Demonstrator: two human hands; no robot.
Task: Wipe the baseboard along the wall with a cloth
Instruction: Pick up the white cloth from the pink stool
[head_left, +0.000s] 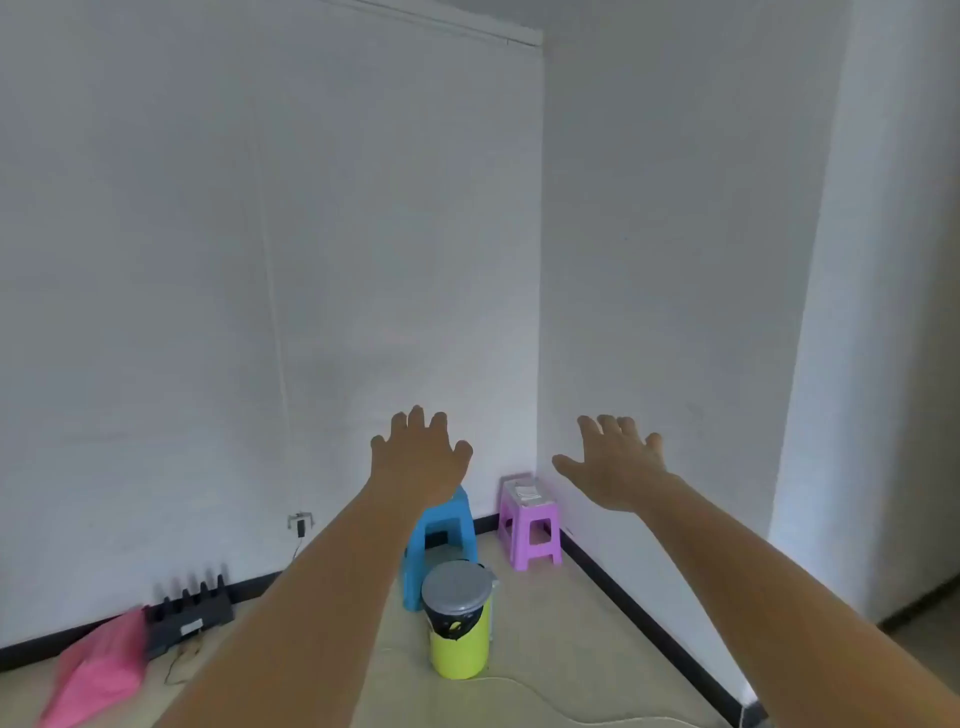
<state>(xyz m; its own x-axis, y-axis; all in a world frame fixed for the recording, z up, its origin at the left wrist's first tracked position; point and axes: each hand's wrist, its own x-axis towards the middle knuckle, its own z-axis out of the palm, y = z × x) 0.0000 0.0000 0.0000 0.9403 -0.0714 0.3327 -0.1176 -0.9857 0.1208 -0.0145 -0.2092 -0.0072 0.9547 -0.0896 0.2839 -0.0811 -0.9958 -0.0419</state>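
My left hand (422, 460) and my right hand (615, 465) are both stretched out in front of me, fingers spread, holding nothing. A black baseboard (644, 626) runs along the foot of the right wall and continues along the back wall toward the left. A folded white cloth (524, 491) lies on top of the purple stool (530, 532) in the corner, below and between my hands.
A blue stool (441, 540) stands beside the purple one. In front of it is a yellow-green bin (460, 623) with a grey lid. A black rack (189, 613) and a pink bag (101, 670) lie at the left wall. A cord (545, 699) trails over the floor.
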